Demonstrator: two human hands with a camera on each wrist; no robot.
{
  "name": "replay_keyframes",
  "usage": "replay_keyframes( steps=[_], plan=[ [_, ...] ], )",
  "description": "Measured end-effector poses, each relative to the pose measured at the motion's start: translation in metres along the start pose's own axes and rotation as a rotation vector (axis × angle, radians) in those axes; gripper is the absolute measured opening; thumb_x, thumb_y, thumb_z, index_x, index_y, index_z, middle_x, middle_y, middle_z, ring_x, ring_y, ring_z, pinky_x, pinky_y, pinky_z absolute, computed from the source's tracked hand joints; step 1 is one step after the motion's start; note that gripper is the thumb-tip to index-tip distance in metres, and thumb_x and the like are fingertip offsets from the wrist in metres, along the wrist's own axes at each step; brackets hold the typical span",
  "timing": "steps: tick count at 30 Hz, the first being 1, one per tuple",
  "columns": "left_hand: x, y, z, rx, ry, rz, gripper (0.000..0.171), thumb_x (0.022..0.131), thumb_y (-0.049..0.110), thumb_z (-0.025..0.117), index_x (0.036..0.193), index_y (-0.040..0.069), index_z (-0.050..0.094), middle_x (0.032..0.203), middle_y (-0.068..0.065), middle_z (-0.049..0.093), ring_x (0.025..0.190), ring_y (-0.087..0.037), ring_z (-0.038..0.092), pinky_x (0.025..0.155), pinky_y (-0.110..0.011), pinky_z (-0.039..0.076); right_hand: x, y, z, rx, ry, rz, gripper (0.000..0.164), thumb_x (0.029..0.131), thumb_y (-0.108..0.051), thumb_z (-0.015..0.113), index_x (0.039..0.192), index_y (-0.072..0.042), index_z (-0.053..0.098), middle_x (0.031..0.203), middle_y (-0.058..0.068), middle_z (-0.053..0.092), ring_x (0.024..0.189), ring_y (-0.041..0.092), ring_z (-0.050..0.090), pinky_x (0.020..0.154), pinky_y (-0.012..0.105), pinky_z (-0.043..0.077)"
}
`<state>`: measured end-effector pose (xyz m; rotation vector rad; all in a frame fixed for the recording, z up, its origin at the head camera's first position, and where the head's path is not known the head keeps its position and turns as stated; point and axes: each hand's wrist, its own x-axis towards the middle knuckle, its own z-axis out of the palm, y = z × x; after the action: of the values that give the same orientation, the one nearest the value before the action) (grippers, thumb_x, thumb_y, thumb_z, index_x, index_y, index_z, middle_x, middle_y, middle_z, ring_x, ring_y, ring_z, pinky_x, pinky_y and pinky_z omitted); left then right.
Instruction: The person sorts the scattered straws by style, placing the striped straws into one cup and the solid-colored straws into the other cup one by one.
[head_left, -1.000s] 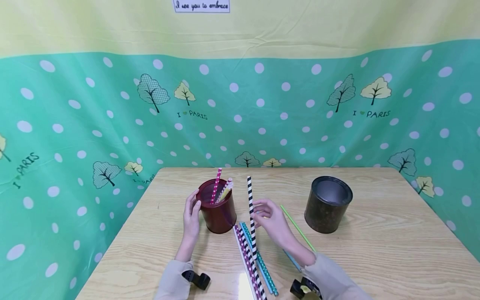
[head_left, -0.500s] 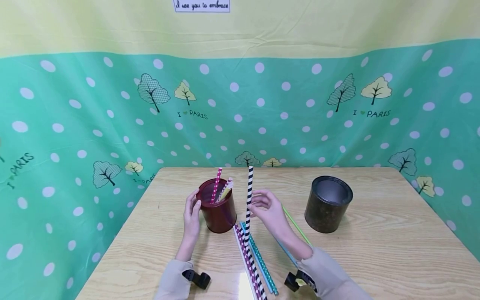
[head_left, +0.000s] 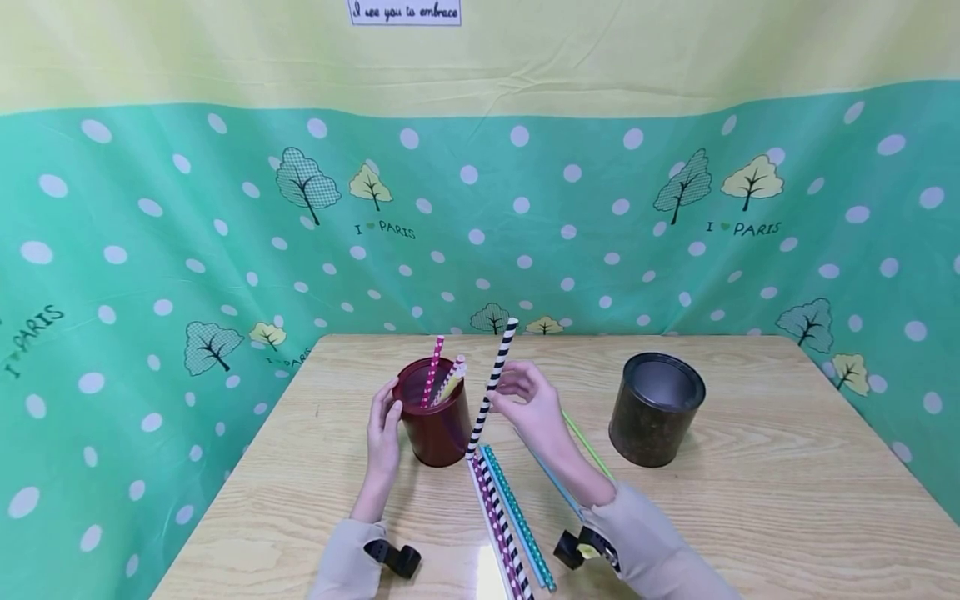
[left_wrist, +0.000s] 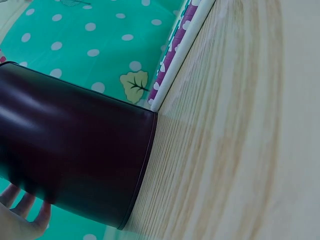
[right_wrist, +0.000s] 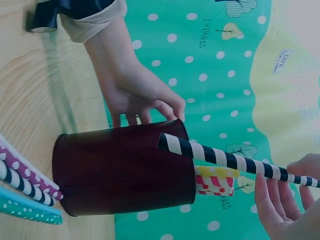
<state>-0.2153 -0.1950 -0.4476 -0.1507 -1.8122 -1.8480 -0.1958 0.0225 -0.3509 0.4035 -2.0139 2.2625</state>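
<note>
My right hand (head_left: pixel 538 417) pinches a black-and-white striped paper straw (head_left: pixel 499 364) between thumb and fingers. The straw leans, its lower end beside the dark red can (head_left: pixel 438 435); in the right wrist view that end (right_wrist: pixel 172 144) overlaps the can's side near the rim. My left hand (head_left: pixel 384 437) holds the can at its left side, fingers curved against the wall and rim. Inside the can stand a pink dotted straw (head_left: pixel 432 371) and some patterned straws, including a yellow one (right_wrist: pixel 225 172). Their lower parts are hidden.
Several straws lie right of the can: purple dotted (head_left: pixel 491 502), black-striped (head_left: pixel 504 525) and teal dotted (head_left: pixel 521 521). A green straw (head_left: pixel 585 442) and a blue one (head_left: pixel 555 475) lie near my right forearm. A dark can (head_left: pixel 651 425) stands at the right.
My right hand has moved up and to the left with the striped straw, raising it off the table straws and tilting its top to the right. The left hand stays at the can.
</note>
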Motion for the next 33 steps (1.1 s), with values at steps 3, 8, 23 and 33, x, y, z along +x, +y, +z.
replay_keyframes(
  steps=[3, 8, 23, 33],
  plan=[
    [0.0, 0.0, 0.0, 0.004, 0.004, 0.0, 0.035, 0.092, 0.007, 0.039, 0.125, -0.006, 0.04, 0.113, -0.019, 0.049, 0.102, -0.007, 0.047, 0.079, -0.016, 0.037, 0.003, -0.003, 0.003, 0.004, 0.016, -0.006, 0.037, 0.073, 0.007, 0.061, 0.107, 0.003, 0.048, 0.098, 0.02, 0.056, 0.084, 0.019, 0.056, 0.07, 0.033, 0.05],
    [0.0, 0.0, 0.0, -0.001, 0.005, -0.009, 0.035, 0.092, 0.007, 0.039, 0.125, -0.005, 0.04, 0.114, -0.018, 0.049, 0.102, -0.008, 0.047, 0.079, -0.016, 0.038, 0.007, -0.009, 0.009, 0.024, 0.039, -0.026, 0.033, 0.074, 0.006, 0.061, 0.105, 0.002, 0.047, 0.093, 0.014, 0.057, 0.082, 0.016, 0.056, 0.071, 0.032, 0.05],
    [0.0, 0.001, 0.001, -0.015, 0.006, 0.004, 0.034, 0.092, 0.006, 0.039, 0.124, -0.006, 0.041, 0.11, -0.004, 0.052, 0.1, -0.004, 0.048, 0.079, -0.016, 0.038, 0.012, -0.014, 0.022, 0.085, 0.036, -0.131, 0.024, 0.075, 0.011, 0.058, 0.095, 0.007, 0.047, 0.092, 0.018, 0.057, 0.084, 0.012, 0.057, 0.076, 0.029, 0.048],
    [0.0, 0.002, 0.0, -0.023, 0.002, -0.011, 0.035, 0.092, 0.008, 0.039, 0.125, -0.005, 0.04, 0.113, -0.008, 0.051, 0.102, -0.005, 0.046, 0.08, -0.016, 0.037, 0.018, -0.012, 0.03, 0.035, 0.016, -0.158, 0.022, 0.075, 0.009, 0.06, 0.094, 0.007, 0.05, 0.095, 0.02, 0.057, 0.091, 0.024, 0.056, 0.078, 0.028, 0.048]
  ],
)
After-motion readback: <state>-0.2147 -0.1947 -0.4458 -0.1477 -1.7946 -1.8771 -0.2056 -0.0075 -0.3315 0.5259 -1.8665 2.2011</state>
